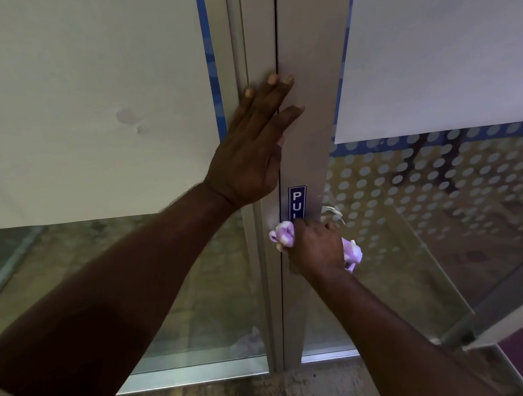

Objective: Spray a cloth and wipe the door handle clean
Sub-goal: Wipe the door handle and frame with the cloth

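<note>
So the right hand [315, 247] is curled tight around a crumpled lilac-and-white cloth [283, 234], squeezing it onto the shiny silver metal door handle [332, 211]. The cloth is mostly buried under that hand. One bunch pokes out at about 10 o'clock of the knuckles, and another tuft sticks out at 4 o'clock, near the wrist. Only a small curved bit of the handle shows, at 1 o'clock of the hand and right against the fingers (the rest is hidden, so I can't tell how far the cloth goes round it).

The left hand [249, 154] sits higher, roughly 11 o'clock from the right one and well apart from it. It's spread flat with straight fingers, pressing on the grey brushed-metal door frame [307, 96] and holding nothing. Its fingertips land either side of the dark vertical seam.

A blue rectangular PULL sticker [297, 202] is on the frame at 12 o'clock of the right hand, with its bottom letters covered by cloth and knuckles.

Counting up:
- one cloth
- one handle
- one sticker
- two hands
- two big white sheets over the glass, one at 9 o'clock of the frame [82, 103] and one at 3 o'clock [448, 49]

The glass below the right sheet has a white dot pattern.
</note>
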Tool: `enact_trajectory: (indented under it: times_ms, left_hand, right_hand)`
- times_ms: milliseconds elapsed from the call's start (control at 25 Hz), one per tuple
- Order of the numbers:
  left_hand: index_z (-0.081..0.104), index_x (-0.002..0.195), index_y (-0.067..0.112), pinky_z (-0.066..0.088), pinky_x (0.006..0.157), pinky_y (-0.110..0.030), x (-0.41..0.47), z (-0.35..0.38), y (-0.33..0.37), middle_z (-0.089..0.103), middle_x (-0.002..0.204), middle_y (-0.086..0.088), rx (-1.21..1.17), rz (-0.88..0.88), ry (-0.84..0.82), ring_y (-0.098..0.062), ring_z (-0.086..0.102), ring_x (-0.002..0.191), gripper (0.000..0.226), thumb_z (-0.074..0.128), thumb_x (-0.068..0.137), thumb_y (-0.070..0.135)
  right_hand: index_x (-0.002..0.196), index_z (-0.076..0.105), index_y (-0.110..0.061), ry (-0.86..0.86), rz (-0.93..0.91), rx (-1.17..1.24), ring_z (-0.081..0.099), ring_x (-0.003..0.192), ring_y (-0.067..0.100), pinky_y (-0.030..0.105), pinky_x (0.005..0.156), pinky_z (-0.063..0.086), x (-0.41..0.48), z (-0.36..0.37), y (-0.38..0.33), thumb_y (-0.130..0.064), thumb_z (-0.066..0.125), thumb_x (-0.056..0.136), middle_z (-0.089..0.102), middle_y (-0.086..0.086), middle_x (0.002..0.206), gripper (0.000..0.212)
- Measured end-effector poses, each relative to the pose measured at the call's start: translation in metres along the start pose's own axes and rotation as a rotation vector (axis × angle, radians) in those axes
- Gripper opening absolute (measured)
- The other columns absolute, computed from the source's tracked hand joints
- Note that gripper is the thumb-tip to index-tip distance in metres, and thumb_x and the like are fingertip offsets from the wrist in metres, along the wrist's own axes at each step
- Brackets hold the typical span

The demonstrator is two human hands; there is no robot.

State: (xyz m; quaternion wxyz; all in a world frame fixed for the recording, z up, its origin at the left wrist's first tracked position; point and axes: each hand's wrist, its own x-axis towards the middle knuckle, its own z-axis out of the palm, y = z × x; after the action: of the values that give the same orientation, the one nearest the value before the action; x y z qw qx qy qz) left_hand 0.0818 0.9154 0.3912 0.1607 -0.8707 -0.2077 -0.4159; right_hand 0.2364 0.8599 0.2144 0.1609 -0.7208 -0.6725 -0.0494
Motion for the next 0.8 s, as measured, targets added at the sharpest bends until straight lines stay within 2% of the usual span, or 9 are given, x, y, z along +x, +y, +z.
enact_trajectory:
  times_ms: [80,200,400,560,720,800]
  left_hand:
    - [0.055,0.146,-0.006,0.016,0.13,-0.058,-0.001,0.001,-0.001,0.041,0.159,-0.035,0.007,-0.002,0.011,-0.055,0.034,0.151,0.051,0.052,0.095,-0.011]
    - [0.053,0.147,-0.006,0.015,0.13,-0.057,-0.002,-0.002,-0.004,0.04,0.159,-0.035,0.013,-0.017,0.017,-0.054,0.033,0.152,0.054,0.053,0.094,-0.012]
    - [0.053,0.148,-0.006,0.016,0.13,-0.056,-0.003,-0.007,-0.005,0.04,0.16,-0.035,0.016,-0.017,0.019,-0.054,0.032,0.152,0.059,0.057,0.09,-0.015]
    - [0.055,0.146,-0.007,0.02,0.128,-0.06,-0.002,-0.009,-0.006,0.042,0.158,-0.036,0.031,-0.009,0.009,-0.055,0.035,0.15,0.059,0.06,0.089,-0.017]
    - [0.055,0.145,-0.007,0.018,0.129,-0.059,0.001,-0.008,-0.002,0.042,0.158,-0.036,0.031,0.006,0.013,-0.055,0.036,0.15,0.055,0.055,0.092,-0.015]
    - [0.055,0.145,-0.007,0.016,0.129,-0.056,0.004,-0.002,-0.002,0.043,0.157,-0.036,0.04,0.024,0.016,-0.055,0.037,0.15,0.054,0.054,0.092,-0.015]
  right_hand:
    - [0.092,0.067,-0.017,0.032,-0.094,-0.042,0.069,0.084,0.027,0.04,0.082,0.045,-0.004,0.0,-0.006,-0.022,0.068,0.085,0.072,0.0,0.091,0.008]
    - [0.078,0.067,-0.011,0.099,-0.155,-0.029,0.067,0.067,0.033,0.04,0.069,0.049,-0.009,0.002,-0.008,-0.006,0.079,0.069,0.069,0.008,0.074,0.015]
    - [0.074,0.064,-0.01,0.2,-0.239,0.035,0.065,0.063,0.032,0.042,0.066,0.048,-0.006,-0.002,-0.002,-0.005,0.08,0.068,0.067,0.008,0.071,0.018]
    - [0.071,0.063,-0.009,0.349,-0.257,0.126,0.062,0.06,0.032,0.043,0.063,0.051,0.002,-0.016,0.001,-0.004,0.082,0.065,0.064,0.008,0.068,0.02]
    - [0.077,0.062,-0.012,0.442,-0.218,0.142,0.062,0.068,0.03,0.041,0.069,0.047,0.016,-0.038,0.004,-0.021,0.065,0.078,0.063,0.005,0.073,0.009]
    - [0.078,0.063,-0.014,0.512,-0.207,0.172,0.061,0.068,0.029,0.04,0.069,0.045,0.02,-0.05,0.007,-0.019,0.073,0.079,0.063,0.005,0.074,0.012]
